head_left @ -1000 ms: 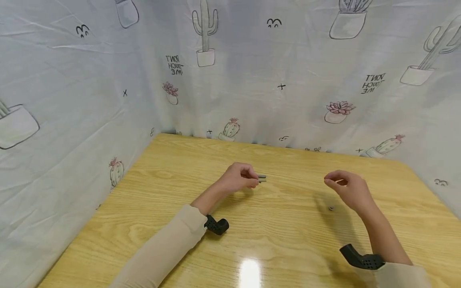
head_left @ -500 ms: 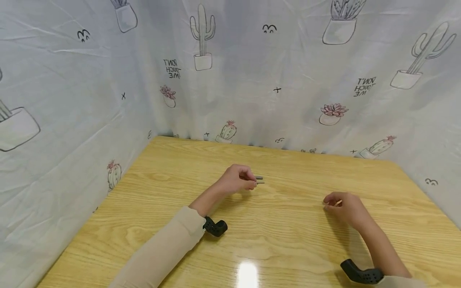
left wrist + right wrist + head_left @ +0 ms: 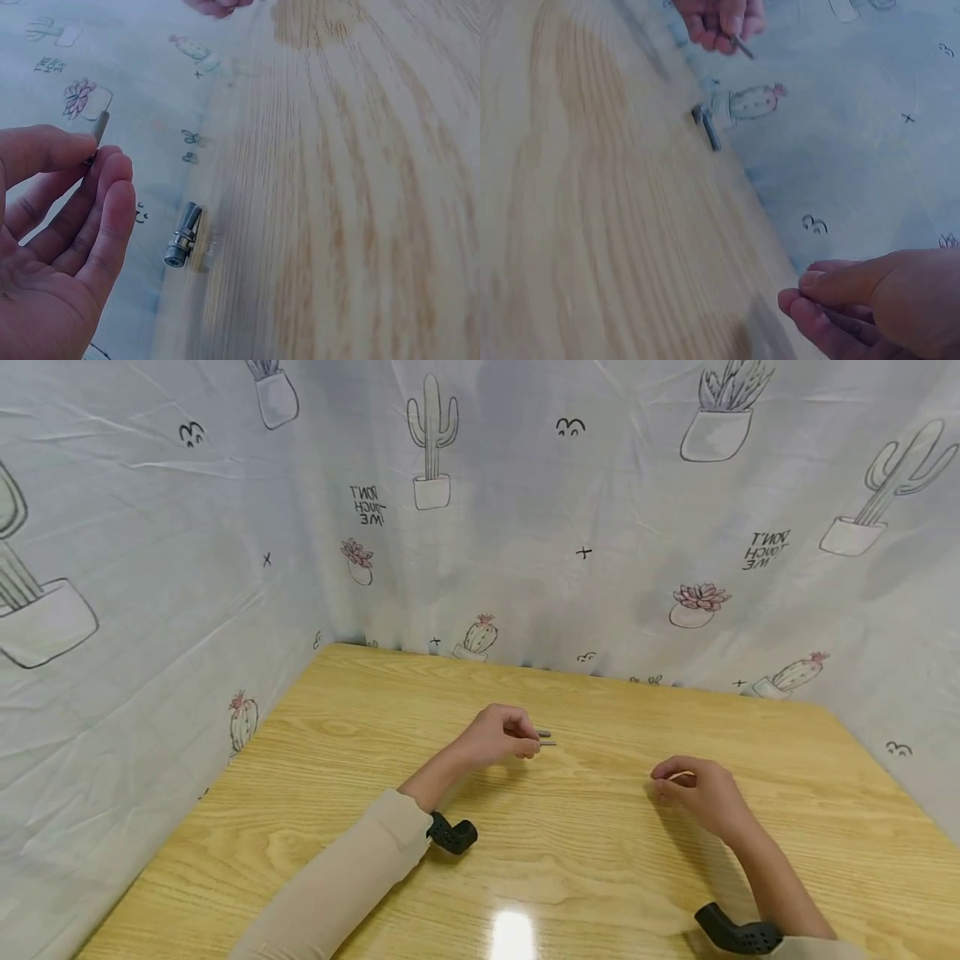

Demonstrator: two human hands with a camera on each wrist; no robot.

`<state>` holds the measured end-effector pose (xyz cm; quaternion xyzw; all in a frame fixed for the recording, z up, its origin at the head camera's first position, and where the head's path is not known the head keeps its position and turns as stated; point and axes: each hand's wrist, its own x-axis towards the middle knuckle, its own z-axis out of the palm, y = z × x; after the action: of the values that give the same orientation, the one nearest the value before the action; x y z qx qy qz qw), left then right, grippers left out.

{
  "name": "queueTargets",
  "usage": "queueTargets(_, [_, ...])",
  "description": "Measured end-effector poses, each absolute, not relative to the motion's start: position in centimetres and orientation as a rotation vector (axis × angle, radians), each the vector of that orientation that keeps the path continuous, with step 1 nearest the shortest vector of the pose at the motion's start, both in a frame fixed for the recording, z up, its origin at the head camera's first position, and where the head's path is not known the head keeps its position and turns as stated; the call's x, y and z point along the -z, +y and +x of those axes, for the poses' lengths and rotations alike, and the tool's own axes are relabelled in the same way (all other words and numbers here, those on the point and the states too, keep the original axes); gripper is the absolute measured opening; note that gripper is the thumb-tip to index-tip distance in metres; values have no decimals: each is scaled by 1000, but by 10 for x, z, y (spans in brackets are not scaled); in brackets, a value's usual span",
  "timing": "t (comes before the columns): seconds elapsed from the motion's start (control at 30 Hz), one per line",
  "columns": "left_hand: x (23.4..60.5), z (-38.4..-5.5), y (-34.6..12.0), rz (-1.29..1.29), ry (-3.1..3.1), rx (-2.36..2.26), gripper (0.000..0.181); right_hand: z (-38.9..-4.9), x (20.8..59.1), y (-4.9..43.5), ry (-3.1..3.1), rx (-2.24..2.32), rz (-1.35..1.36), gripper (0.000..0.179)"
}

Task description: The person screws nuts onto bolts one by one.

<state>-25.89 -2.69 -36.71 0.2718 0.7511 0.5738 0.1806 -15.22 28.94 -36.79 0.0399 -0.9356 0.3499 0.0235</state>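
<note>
My left hand (image 3: 501, 733) pinches a thin metal bolt (image 3: 100, 127) between thumb and fingers, its shank poking out past the fingertips. Just beyond it, another dark metal bolt (image 3: 180, 244) with a round socket head and what looks like a nut on it lies on the table. My right hand (image 3: 697, 789) is low over the table, well to the right. In the right wrist view its thumb presses against the curled index finger, pinching where a small nut-like piece was; that piece is hidden now. The lying bolt shows also in the right wrist view.
The wooden table (image 3: 375, 727) is backed by a pale curtain (image 3: 510, 510) printed with cacti, which also hangs along the left side. Black wrist mounts (image 3: 453, 835) jut out from both sleeves. A bright reflection shines near the front.
My right hand has come down to where a small nut-like piece lay, then moved left; the piece is no longer visible. My left hand stays in nearly the same place, holding the bolt.
</note>
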Motion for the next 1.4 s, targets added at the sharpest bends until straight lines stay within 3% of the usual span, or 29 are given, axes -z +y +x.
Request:
queueTargets(0.3, [367, -255, -22, 826, 2075, -1614, 6, -176, 368, 243, -2768, -1488, 246, 27])
queueTargets(0.63, [368, -251, -15, 866, 2092, -1588, 6, -192, 368, 197, -2682, -1682, 311, 26])
queueTargets(1.4, [367, -252, -25, 769, 2222, -1603, 4, -196, 373, 180, -2545, -1772, 230, 33])
